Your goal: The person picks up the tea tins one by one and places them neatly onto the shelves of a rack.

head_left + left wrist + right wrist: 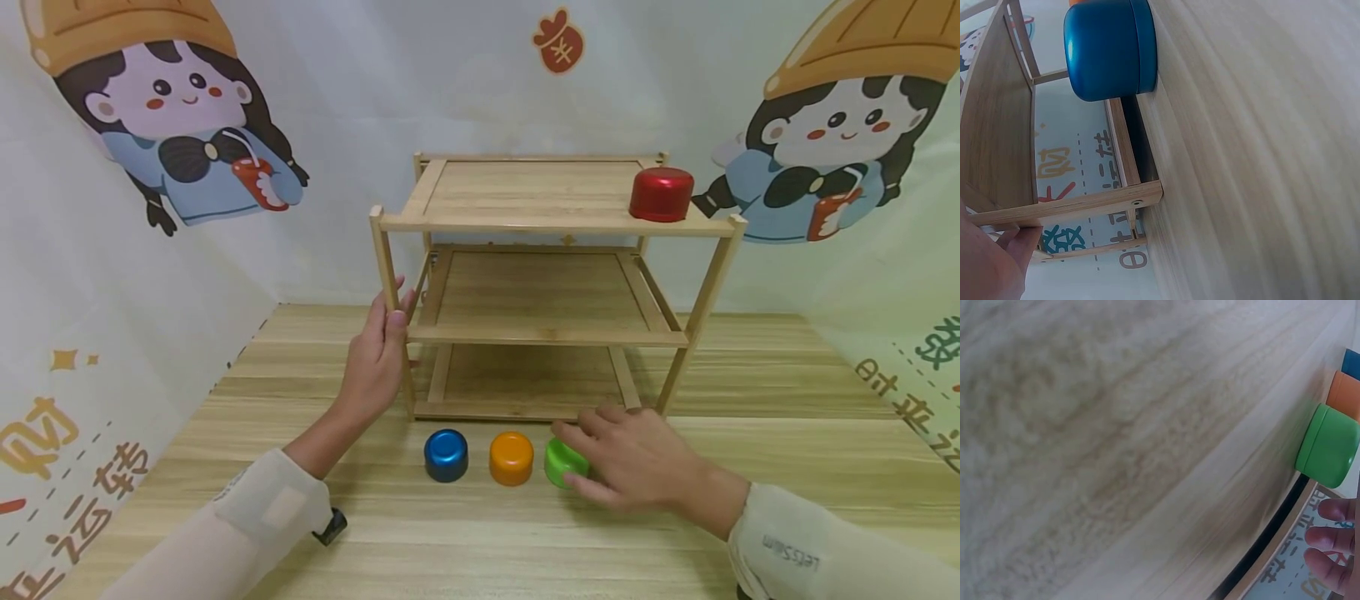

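Observation:
My left hand [377,354] grips the left front post of a three-tier wooden shelf rack [517,337], thumb in front and fingers behind. Over a green round tin [564,461] hovers my right hand [637,458], its thumb and fingers spread. In the right wrist view the fingertips [1330,540] show apart from the green tin [1329,447]. An orange tin [512,458] and a blue tin [446,456] stand in a row to its left, in front of the rack. On the right of the top shelf sits a larger red tin [662,194].
The rack stands on a wood-grain table [450,550]. A pale cloth backdrop [337,108] with cartoon prints rises behind and along both sides. The middle shelf [536,292] and bottom shelf [532,379] lie beneath the top one.

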Demonstrator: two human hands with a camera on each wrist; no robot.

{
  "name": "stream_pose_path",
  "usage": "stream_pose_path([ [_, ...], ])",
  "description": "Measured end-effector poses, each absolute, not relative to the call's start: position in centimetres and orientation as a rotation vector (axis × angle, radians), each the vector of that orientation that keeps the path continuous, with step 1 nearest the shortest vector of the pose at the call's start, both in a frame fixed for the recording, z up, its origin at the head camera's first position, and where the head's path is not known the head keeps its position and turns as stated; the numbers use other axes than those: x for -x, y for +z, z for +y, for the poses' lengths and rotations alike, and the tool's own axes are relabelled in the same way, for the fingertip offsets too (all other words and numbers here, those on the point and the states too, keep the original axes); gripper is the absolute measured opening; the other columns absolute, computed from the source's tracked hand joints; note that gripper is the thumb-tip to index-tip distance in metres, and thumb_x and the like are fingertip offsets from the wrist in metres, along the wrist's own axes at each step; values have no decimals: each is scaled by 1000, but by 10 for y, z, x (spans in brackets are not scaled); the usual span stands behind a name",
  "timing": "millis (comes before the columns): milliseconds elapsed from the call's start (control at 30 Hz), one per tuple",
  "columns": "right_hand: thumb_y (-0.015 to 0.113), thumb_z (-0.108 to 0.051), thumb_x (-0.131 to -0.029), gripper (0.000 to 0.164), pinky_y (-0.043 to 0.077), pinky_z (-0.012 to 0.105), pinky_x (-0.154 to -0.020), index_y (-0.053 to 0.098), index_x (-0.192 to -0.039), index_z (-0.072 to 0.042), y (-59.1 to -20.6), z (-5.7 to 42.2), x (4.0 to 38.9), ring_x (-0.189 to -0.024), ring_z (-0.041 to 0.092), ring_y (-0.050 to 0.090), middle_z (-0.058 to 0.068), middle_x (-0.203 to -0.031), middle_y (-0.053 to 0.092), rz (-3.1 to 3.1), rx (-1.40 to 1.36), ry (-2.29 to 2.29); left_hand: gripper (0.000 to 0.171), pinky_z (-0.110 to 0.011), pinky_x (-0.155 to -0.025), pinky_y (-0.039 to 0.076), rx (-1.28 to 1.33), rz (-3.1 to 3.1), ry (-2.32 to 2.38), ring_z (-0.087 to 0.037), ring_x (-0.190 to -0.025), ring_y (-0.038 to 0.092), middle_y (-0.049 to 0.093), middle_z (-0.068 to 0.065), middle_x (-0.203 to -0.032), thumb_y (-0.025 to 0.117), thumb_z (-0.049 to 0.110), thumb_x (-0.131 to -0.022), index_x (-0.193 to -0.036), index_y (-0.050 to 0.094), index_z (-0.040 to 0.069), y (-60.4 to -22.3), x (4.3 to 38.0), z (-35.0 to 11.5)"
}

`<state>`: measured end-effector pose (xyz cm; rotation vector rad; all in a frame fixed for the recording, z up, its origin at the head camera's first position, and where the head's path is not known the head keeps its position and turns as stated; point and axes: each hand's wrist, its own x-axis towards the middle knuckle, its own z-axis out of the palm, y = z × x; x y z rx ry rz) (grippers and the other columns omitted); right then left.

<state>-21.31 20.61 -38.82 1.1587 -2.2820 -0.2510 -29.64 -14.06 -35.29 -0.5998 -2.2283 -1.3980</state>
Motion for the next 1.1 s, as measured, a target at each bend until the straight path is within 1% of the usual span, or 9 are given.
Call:
stream_pose_path([
  [167, 35, -62, -102, 57, 24, 17, -41, 65, -127, -20, -392, 205, 214, -65, 10, 53, -4, -84, 61, -2274, -1168, -241, 48, -49, -67, 63, 602, -2227, -1399, -32, -131, 60, 49, -7, -156, 32, 38, -113, -160, 29, 33, -353, 296, -141],
  [300, 38, -63, -101, 55, 26, 18, -42, 63, -127, -22, -395, 204, 214, -65, 9, 52, -5, -84, 60, -2282, -1165, -241, 48, -49, -68, 64, 593, -2236, -1391, -33, -132, 59, 49, -6, -156, 31, 39, -113, -160, 29, 34, -353, 296, -141],
  [400, 41, -63, -100, 54, 30, 19, -42, 62, -129, -22, -396, 204, 214, -66, 10, 54, -5, -86, 62, -2292, -1162, -243, 48, -49, -69, 64, 589, -2240, -1390, -33, -132, 59, 49, -5, -156, 31, 39, -113, -160, 29, 34, -353, 295, -141],
  [567, 42, -62, -100, 55, 34, 22, -43, 62, -132, -23, -397, 203, 214, -69, 12, 56, -4, -89, 64, -2304, -1160, -247, 48, -55, -70, 63, 604, -2231, -1422, -33, -134, 57, 48, -7, -157, 32, 39, -113, -161, 28, 33, -352, 295, -140],
  [700, 42, -62, -99, 54, 35, 23, -44, 60, -133, -23, -398, 203, 213, -71, 13, 58, -3, -91, 65, -2317, -1157, -254, 49, -55, -71, 63, 601, -2235, -1422, -33, -135, 56, 48, -7, -157, 31, 39, -113, -161, 28, 32, -353, 295, -141],
  [867, 45, -61, -99, 54, 36, 22, -45, 60, -134, -23, -401, 203, 214, -72, 14, 61, -3, -90, 66, -2323, -1165, -262, 49, -50, -68, 64, 604, -2238, -1400, -33, -135, 57, 48, -7, -157, 31, 38, -113, -161, 28, 32, -353, 296, -140],
  [1000, 47, -61, -98, 54, 36, 22, -45, 61, -134, -23, -403, 203, 214, -71, 14, 62, -3, -88, 66, -2324, -1170, -259, 48, -51, -68, 64, 627, -2224, -1410, -35, -136, 55, 47, -9, -157, 31, 36, -113, -161, 27, 32, -353, 297, -140],
  [1100, 48, -61, -98, 54, 33, 21, -45, 61, -134, -23, -404, 204, 215, -70, 13, 61, -3, -85, 64, -2321, -1166, -264, 48, -53, -69, 63, 634, -2220, -1413, -37, -135, 56, 46, -9, -158, 31, 35, -113, -161, 27, 31, -354, 299, -140],
])
